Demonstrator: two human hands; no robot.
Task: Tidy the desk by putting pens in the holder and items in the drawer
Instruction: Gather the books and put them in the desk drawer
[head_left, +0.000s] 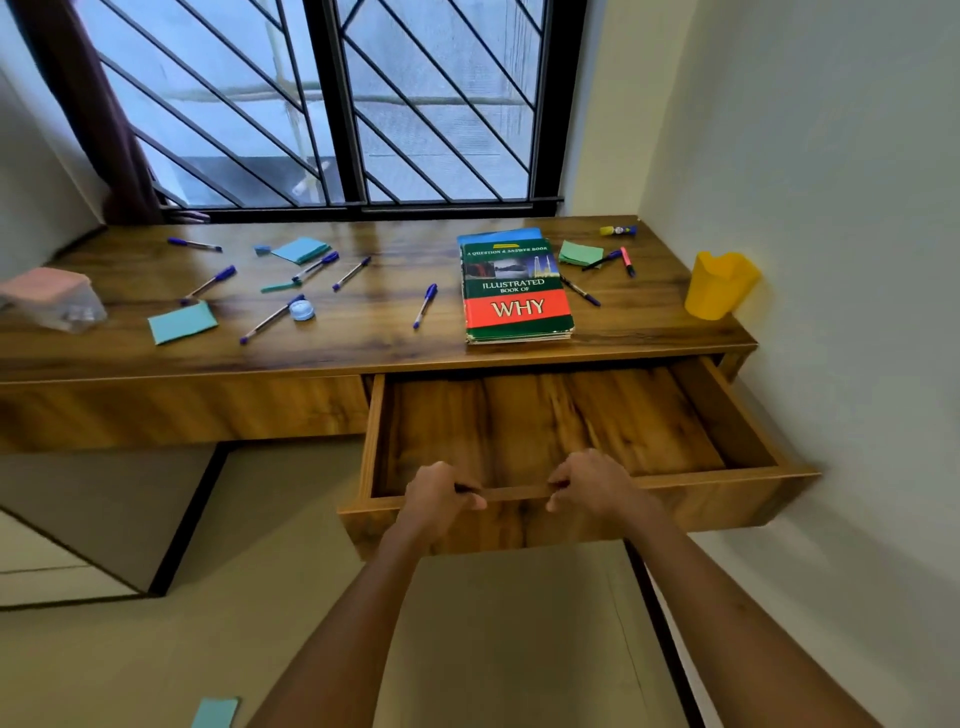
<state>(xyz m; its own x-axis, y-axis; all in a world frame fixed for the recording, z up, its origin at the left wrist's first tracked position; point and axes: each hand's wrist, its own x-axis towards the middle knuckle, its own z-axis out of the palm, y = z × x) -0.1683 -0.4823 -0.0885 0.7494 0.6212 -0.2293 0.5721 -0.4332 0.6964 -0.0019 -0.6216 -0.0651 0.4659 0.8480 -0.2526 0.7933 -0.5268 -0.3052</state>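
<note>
Both hands curl over the front rim of the pulled-out wooden drawer (519, 410), left hand (441, 496) and right hand (592, 486) side by side, holding nothing else. Beyond them on the wooden desk (363, 338), blue pens (425, 305) lie scattered mostly to the left; the yellow plastic holder (719, 285) stands far right, nearer the right hand. Readable on the green-and-red book (517, 291): "ILLUSTRATED BOOK OF WHY".

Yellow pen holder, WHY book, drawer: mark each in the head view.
yellow pen holder (717, 288): head view, on its front wall.
WHY book (517, 306): head view, on the red band of its cover.
drawer (717, 501): head view, on its front panel, right of the hands.
</note>
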